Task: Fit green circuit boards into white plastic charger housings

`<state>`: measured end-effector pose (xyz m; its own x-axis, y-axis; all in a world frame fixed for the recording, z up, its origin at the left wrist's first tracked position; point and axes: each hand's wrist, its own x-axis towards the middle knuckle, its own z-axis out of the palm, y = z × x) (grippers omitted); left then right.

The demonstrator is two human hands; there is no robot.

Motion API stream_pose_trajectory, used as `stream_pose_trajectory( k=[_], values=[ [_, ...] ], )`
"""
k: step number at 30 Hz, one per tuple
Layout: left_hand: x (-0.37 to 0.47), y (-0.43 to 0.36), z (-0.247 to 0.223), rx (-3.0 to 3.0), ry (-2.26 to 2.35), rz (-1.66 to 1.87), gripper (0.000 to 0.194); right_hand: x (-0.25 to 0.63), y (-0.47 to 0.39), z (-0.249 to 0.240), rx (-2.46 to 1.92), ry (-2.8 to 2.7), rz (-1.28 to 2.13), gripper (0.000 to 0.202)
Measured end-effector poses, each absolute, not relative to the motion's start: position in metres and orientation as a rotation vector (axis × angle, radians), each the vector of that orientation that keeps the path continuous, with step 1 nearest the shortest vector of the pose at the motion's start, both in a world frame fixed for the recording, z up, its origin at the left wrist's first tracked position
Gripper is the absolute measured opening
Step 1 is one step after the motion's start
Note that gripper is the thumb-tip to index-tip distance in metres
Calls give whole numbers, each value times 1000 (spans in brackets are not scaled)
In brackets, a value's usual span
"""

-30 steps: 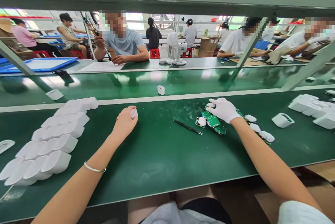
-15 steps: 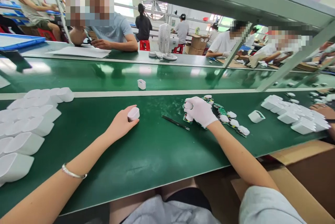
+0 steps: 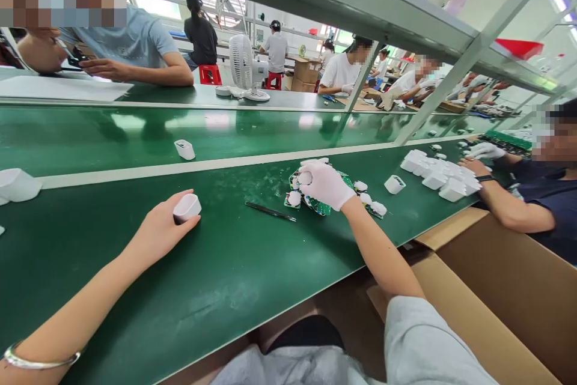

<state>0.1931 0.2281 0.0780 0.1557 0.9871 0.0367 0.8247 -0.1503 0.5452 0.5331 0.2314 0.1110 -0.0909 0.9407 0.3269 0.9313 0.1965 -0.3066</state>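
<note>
My left hand (image 3: pixel 157 226), bare, is closed around a small white plastic housing (image 3: pixel 187 208) just above the green bench. My right hand (image 3: pixel 327 185), in a white glove, reaches over a cluster of green circuit boards (image 3: pixel 318 205) with white caps on them. Its fingers are curled down on a white-capped circuit board (image 3: pixel 294 199); the glove partly hides the grip. Between the hands lies a pair of black tweezers (image 3: pixel 270 211). Several more capped boards (image 3: pixel 366 199) trail off to the right of the glove.
One white housing (image 3: pixel 184 149) stands on the belt (image 3: pixel 252 133) beyond the pale divider strip. Another housing (image 3: pixel 395 184) sits right of the boards, near grouped housings (image 3: pixel 437 175) beside a co-worker's arm. More housings (image 3: pixel 18 185) stand left. An open cardboard box (image 3: pixel 491 289) is below the bench edge.
My view has turned to the right, so the bench items appear further left. The left hand still holds the housing; the right hand stays at the boards, some of which have shifted under it.
</note>
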Motion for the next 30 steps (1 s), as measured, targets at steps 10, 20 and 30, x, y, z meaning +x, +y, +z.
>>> stream_pose_trajectory(
  k=[10, 20, 30],
  values=[
    [190, 234, 52, 2135, 1520, 688, 70, 443, 182, 76, -946, -2396, 371, 22],
    [201, 217, 69, 2240, 1326, 897, 61, 455, 189, 77, -1158, -2422, 709, 49],
    [228, 198, 61, 2445, 989, 1128, 58, 430, 177, 78, -902, -1857, 801, 33]
  ],
)
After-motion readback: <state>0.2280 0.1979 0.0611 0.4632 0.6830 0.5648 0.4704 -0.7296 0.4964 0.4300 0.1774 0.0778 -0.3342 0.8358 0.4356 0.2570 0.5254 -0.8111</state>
